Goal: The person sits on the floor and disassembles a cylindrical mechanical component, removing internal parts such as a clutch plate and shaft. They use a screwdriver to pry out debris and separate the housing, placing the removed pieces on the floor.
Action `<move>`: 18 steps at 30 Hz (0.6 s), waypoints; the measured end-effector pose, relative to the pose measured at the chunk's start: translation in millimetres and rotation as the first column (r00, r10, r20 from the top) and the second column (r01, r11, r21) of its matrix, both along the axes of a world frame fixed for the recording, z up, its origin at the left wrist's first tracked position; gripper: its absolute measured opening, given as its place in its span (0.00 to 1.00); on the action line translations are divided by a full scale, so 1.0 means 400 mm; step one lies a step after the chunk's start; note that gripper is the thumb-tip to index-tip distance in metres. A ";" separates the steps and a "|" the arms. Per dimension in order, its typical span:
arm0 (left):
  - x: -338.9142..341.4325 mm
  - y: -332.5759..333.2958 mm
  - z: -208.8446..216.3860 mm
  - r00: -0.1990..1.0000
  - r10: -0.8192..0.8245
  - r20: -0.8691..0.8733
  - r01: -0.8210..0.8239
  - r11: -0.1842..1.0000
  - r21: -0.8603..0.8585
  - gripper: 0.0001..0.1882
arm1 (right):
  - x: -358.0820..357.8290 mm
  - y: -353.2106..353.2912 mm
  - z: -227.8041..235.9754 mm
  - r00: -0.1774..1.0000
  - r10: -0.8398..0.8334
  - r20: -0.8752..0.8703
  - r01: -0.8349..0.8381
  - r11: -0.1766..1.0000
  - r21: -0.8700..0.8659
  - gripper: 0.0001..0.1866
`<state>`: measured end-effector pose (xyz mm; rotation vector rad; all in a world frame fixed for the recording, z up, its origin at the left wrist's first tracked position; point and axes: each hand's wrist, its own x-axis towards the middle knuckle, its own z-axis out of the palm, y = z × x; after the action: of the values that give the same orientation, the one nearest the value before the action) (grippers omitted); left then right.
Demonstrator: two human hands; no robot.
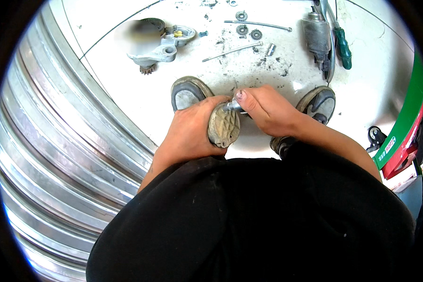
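Note:
Close in front of my body, my left hand (188, 129) is wrapped round a dirty, round cast-metal end cover (224, 128) with a ribbed face. My fingers hide its far side and whatever lies behind it. From the right, my right hand (270, 110) is closed round a silver metal tool with a cylindrical tip (231, 106). That tip touches the upper edge of the cover. Most of the tool is hidden in my fist, so its exact kind does not show.
Beyond my shoes (191, 94), the floor holds a metal housing with a pinion (162, 54), small gears (255, 35), long bolts (258, 25) and a short metal sleeve (271, 49). A cylindrical part (316, 40) and green-handled screwdriver (343, 47) lie right. Ribbed metal (75, 155) lines the left.

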<state>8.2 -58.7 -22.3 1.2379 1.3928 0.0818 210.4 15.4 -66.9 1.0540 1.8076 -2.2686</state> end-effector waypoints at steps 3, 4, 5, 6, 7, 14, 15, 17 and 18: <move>-0.001 -0.004 -0.008 1.000 -0.026 -0.016 0.026 1.000 0.010 0.40 | -0.006 0.005 0.001 0.999 0.034 0.001 -0.034 0.999 -0.014 0.30; -0.001 -0.003 -0.010 0.999 -0.040 -0.023 0.040 0.999 0.016 0.40 | -0.007 0.007 0.001 0.999 0.042 0.005 -0.042 0.999 -0.016 0.31; 0.000 -0.001 -0.010 0.999 -0.036 -0.020 0.036 0.999 0.005 0.40 | -0.007 0.009 0.004 0.999 0.018 0.028 -0.016 0.997 -0.079 0.31; 0.002 0.001 -0.009 0.999 -0.030 -0.018 0.030 1.000 -0.006 0.41 | -0.007 0.010 0.011 0.999 -0.002 0.051 0.009 0.990 -0.141 0.31; 0.003 0.003 -0.008 1.000 -0.024 -0.017 0.024 1.000 -0.017 0.41 | -0.008 0.010 0.019 0.997 -0.021 0.074 0.036 0.979 -0.202 0.32; 0.009 0.009 -0.029 0.996 -0.090 -0.006 0.089 0.996 -0.010 0.42 | -0.023 -0.033 0.021 0.961 -0.159 0.228 0.200 0.965 -0.171 0.29; 0.005 0.016 -0.022 0.996 -0.092 -0.010 0.092 0.994 -0.051 0.42 | -0.029 -0.031 0.013 0.968 -0.151 0.200 0.184 0.970 -0.161 0.29; -0.004 0.019 -0.023 0.995 -0.096 0.012 0.097 0.992 -0.078 0.42 | -0.031 -0.024 0.005 0.978 -0.124 0.166 0.149 0.978 -0.147 0.28; -0.010 0.014 -0.033 0.995 -0.094 0.036 0.096 0.993 -0.064 0.42 | -0.030 -0.020 0.004 0.982 -0.103 0.159 0.126 0.982 -0.143 0.28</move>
<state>4.1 -53.1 -35.5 1.2412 1.2964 -0.0094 198.5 7.3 -65.3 1.2936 1.5266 -2.2762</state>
